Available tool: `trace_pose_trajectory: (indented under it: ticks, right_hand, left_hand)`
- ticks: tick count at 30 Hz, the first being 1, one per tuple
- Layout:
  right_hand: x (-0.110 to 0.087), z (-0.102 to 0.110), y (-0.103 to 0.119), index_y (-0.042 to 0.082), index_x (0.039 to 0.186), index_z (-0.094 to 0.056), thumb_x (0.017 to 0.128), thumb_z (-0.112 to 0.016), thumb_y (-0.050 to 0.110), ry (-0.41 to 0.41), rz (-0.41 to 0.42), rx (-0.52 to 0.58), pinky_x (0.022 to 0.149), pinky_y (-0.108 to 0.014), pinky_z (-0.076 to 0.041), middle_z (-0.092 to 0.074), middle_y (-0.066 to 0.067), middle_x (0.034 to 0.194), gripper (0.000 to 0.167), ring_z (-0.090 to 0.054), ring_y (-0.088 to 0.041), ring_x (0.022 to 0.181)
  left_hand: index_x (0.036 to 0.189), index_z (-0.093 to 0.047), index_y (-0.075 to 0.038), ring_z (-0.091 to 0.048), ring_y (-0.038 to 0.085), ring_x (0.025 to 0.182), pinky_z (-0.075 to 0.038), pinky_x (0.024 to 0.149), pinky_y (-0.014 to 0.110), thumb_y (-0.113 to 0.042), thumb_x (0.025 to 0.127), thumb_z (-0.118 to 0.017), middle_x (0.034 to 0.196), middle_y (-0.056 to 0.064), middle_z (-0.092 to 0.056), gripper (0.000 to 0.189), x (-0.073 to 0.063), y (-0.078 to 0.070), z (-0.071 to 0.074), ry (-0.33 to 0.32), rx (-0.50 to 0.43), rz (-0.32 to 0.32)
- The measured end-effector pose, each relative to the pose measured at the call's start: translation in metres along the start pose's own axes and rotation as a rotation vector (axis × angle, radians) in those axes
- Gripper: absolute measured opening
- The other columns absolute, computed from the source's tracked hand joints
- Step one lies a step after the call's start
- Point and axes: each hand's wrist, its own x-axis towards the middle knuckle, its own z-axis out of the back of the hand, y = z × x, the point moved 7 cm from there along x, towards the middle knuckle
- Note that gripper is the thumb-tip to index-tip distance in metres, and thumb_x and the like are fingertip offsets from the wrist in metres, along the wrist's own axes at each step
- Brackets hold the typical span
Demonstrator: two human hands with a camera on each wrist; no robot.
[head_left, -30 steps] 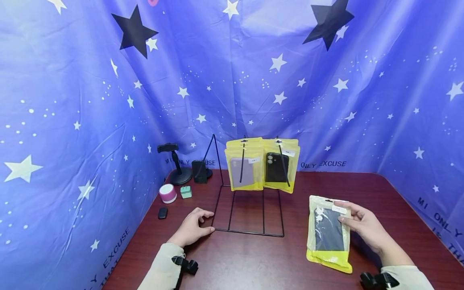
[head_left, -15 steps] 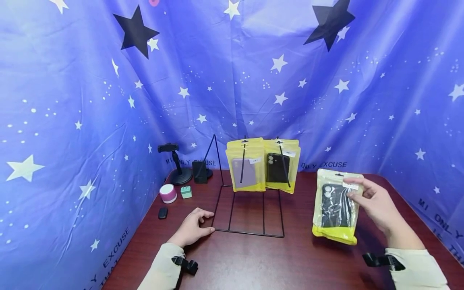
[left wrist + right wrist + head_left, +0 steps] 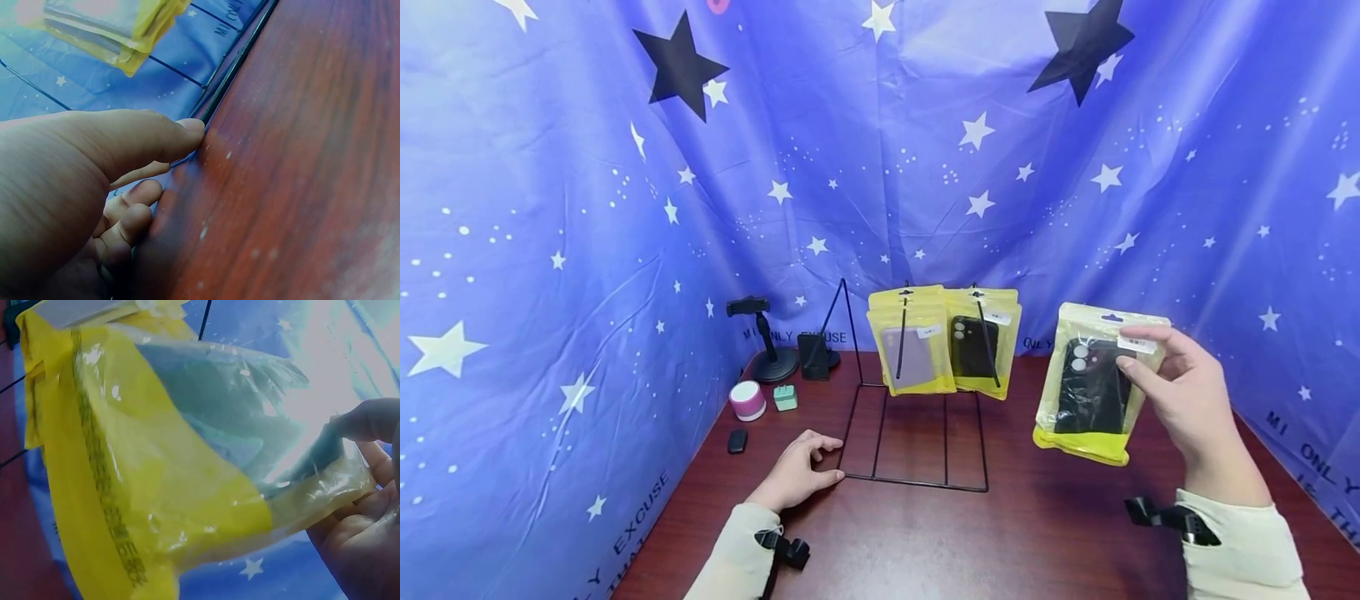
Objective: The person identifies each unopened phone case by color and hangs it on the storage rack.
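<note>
My right hand [image 3: 1187,383] pinches the upper right edge of a yellow-and-clear zip bag holding a black phone case [image 3: 1093,379]. The bag hangs above the table to the right of a black wire display rack [image 3: 912,482], its hang hole showing at the top. Filling much of the right wrist view is the bag's yellow lower part [image 3: 125,469]. At the rack's front left corner, my left hand [image 3: 801,471] holds the base wire between thumb and index finger. In the left wrist view the thumb [image 3: 169,137] lies against that wire [image 3: 228,78].
Bagged phone cases hang on two rack hooks: lilac [image 3: 910,358] in the middle, black [image 3: 975,346] on the right. On the table's left are a phone stand [image 3: 772,362], a black phone [image 3: 812,356], a pink-and-white round item [image 3: 747,402], a green charger [image 3: 785,397] and a small black object [image 3: 737,441].
My right hand has lifted the bagged black phone case up from low over the table's right side. The left hand stays at the rack corner.
</note>
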Motion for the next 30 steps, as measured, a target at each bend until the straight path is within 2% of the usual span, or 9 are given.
trace_pose_trajectory:
  ticks: [5,9,13,18,23,27,30]
  right_hand:
    - [-0.002,-0.005,0.014,-0.017,0.13,-0.06,0.089,-0.067,-0.021,-0.027,0.029,0.0,0.07,-0.021,-0.058,-0.077,-0.005,0.103,0.041,-0.074,-0.01,0.083]
    - [-0.005,-0.01,0.028,-0.019,0.13,-0.058,0.087,-0.064,-0.026,-0.007,0.054,0.008,0.07,-0.021,-0.058,-0.076,-0.007,0.108,0.044,-0.074,-0.012,0.085]
    - [-0.009,-0.015,0.043,-0.019,0.129,-0.058,0.084,-0.063,-0.028,0.01,0.065,-0.047,0.068,-0.021,-0.057,-0.076,-0.006,0.106,0.046,-0.073,-0.011,0.083]
    - [-0.014,-0.027,0.054,-0.018,0.128,-0.059,0.081,-0.064,-0.03,0.068,0.077,-0.107,0.064,-0.021,-0.057,-0.075,-0.005,0.102,0.049,-0.073,-0.01,0.079]
    - [-0.02,-0.043,0.058,-0.018,0.126,-0.06,0.078,-0.065,-0.033,0.159,0.101,-0.093,0.061,-0.024,-0.057,-0.073,-0.009,0.108,0.051,-0.074,-0.013,0.079]
    - [-0.024,-0.054,0.057,-0.018,0.126,-0.059,0.074,-0.065,-0.036,0.194,0.117,-0.065,0.059,-0.023,-0.056,-0.072,-0.011,0.113,0.055,-0.073,-0.013,0.078]
    - [-0.025,-0.061,0.054,-0.019,0.125,-0.058,0.071,-0.064,-0.038,0.225,0.151,-0.019,0.057,-0.023,-0.055,-0.073,-0.013,0.111,0.057,-0.073,-0.013,0.075]
  left_hand:
    - [0.128,-0.073,-0.016,-0.054,0.015,0.095,-0.049,0.084,0.032,-0.026,0.086,-0.089,0.112,-0.004,-0.061,0.046,0.001,-0.001,0.001,-0.004,0.001,-0.01]
    - [0.128,-0.073,-0.016,-0.054,0.014,0.095,-0.049,0.084,0.032,-0.026,0.086,-0.089,0.112,-0.004,-0.061,0.046,0.0,0.0,0.0,0.001,0.004,-0.008]
    - [0.128,-0.074,-0.015,-0.054,0.015,0.094,-0.049,0.083,0.032,-0.025,0.085,-0.089,0.111,-0.002,-0.062,0.046,0.0,-0.002,0.001,-0.008,0.006,-0.03]
    - [0.127,-0.074,-0.016,-0.055,0.015,0.094,-0.049,0.083,0.032,-0.026,0.085,-0.09,0.111,-0.002,-0.062,0.046,0.001,-0.002,0.001,-0.016,0.002,-0.021]
    - [0.127,-0.074,-0.017,-0.055,0.015,0.095,-0.049,0.084,0.033,-0.027,0.085,-0.09,0.111,-0.004,-0.062,0.046,0.001,-0.001,0.001,-0.012,0.004,-0.016]
    - [0.127,-0.074,-0.017,-0.055,0.015,0.094,-0.049,0.084,0.032,-0.026,0.085,-0.09,0.111,-0.004,-0.061,0.046,0.002,-0.001,0.0,-0.009,0.006,-0.022]
    - [0.127,-0.074,-0.017,-0.054,0.015,0.095,-0.049,0.084,0.032,-0.026,0.085,-0.089,0.112,-0.005,-0.061,0.046,0.002,0.0,0.0,-0.005,0.003,-0.015]
